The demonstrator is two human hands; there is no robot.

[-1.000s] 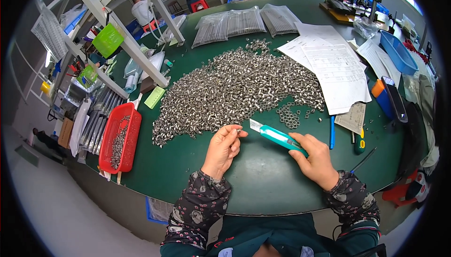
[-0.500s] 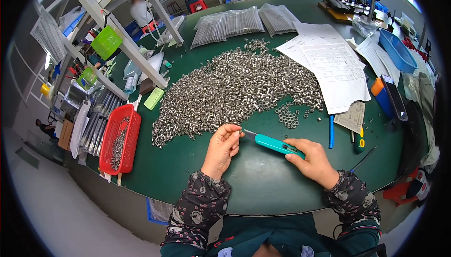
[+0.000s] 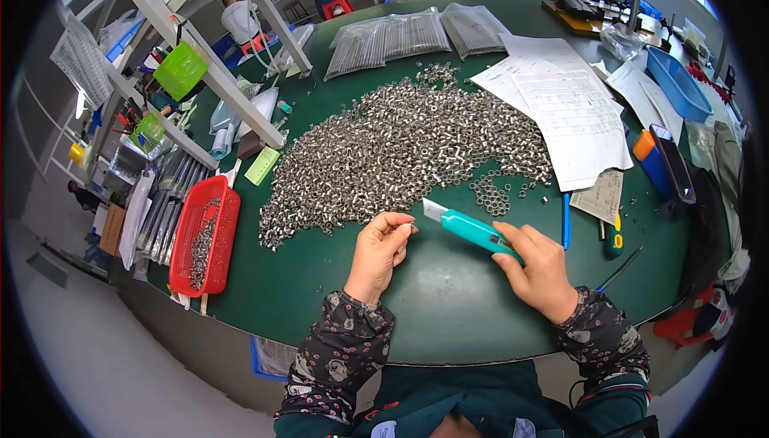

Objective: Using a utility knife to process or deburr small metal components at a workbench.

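My left hand [image 3: 380,252] is closed in a pinch, with a small metal ring [image 3: 412,228] between thumb and forefinger, mostly hidden by the fingertips. Wrapped round the handle of a teal utility knife [image 3: 473,232] is my right hand [image 3: 535,268]. The knife's blade is out and points up and left, a short gap away from the pinched ring. Beyond both hands spreads a wide heap of small silvery metal rings [image 3: 400,141]. A looser patch of rings [image 3: 490,195] lies at the heap's near right edge.
A red plastic basket [image 3: 227,234] with metal rings in it stands at the left. Printed papers [image 3: 573,121], a blue pen [image 3: 566,222] and a phone [image 3: 671,164] lie to the right. Bags of metal rods [image 3: 416,33] rest at the back. People sit farther off.
The knife has come away from the ring in my left hand; its blade has swung up and now stands apart. My left hand has barely moved.
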